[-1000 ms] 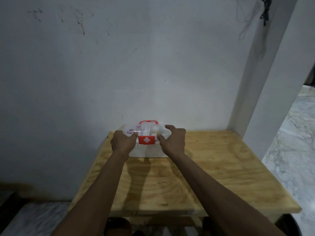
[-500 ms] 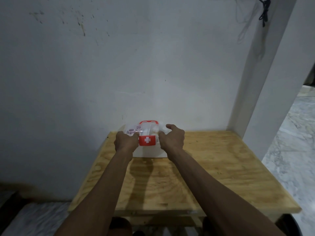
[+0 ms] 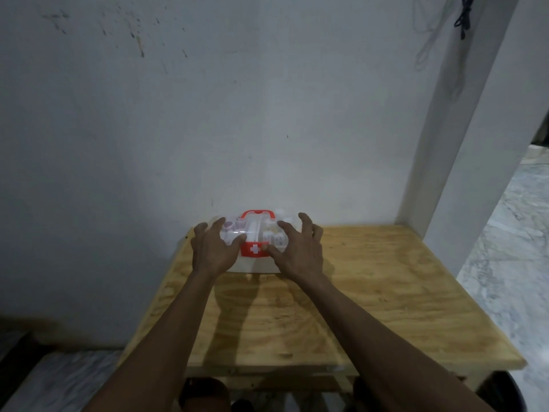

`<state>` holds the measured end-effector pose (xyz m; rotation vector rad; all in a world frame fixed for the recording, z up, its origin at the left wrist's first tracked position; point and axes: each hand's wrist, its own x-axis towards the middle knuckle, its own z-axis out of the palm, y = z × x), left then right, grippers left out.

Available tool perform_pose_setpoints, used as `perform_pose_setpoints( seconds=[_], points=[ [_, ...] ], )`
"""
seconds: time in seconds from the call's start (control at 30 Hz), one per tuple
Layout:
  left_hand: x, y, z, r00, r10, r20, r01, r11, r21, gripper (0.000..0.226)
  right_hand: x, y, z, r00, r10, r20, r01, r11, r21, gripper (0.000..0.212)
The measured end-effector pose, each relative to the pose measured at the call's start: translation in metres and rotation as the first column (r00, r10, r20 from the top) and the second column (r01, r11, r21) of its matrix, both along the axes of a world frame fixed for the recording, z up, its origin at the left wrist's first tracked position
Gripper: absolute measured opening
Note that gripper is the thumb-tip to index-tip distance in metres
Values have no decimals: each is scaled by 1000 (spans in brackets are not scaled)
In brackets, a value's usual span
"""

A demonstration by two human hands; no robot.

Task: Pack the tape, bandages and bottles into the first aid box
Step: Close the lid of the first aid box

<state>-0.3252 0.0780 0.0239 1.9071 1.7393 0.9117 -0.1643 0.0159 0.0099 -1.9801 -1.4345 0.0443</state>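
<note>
The first aid box [image 3: 254, 264] is a white case with a clear lid, a red handle and a red latch [image 3: 253, 250] bearing a white cross. It sits closed at the back of the wooden table [image 3: 371, 307], against the wall. Small bottles and other items show dimly through the lid. My left hand [image 3: 212, 249] hovers at the box's left front with fingers spread. My right hand [image 3: 297, 248] hovers at its right front, fingers also apart. Neither hand grips anything.
A white wall stands directly behind the table. A white pillar [image 3: 463, 144] rises at the right rear corner, with marble floor [image 3: 511, 263] beyond. A dark cord [image 3: 462, 16] hangs high on the pillar. The table's front edge is near my body.
Both hands were pressed against the box beside the red latch; now they have lifted off and their fingers have spread open. The box stays where it was.
</note>
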Motion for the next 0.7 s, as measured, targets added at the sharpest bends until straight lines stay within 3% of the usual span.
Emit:
perform_pose_setpoints(
  seconds=[0.13, 0.23, 0.7],
  points=[
    [-8, 9, -6, 975, -204, -85, 203, 979, -10, 74, 3, 4, -11, 981, 134, -141, -137, 991, -12, 80],
    [-10, 7, -13, 973, -210, -101, 212, 977, 10, 83, 3, 4, -20, 968, 162, -190, -160, 987, 25, 88],
    [-1, 10, -22, 979, -190, -74, 194, 979, 53, 92, 11, 13, -30, 980, 137, -147, -130, 990, 54, 70]
  ],
)
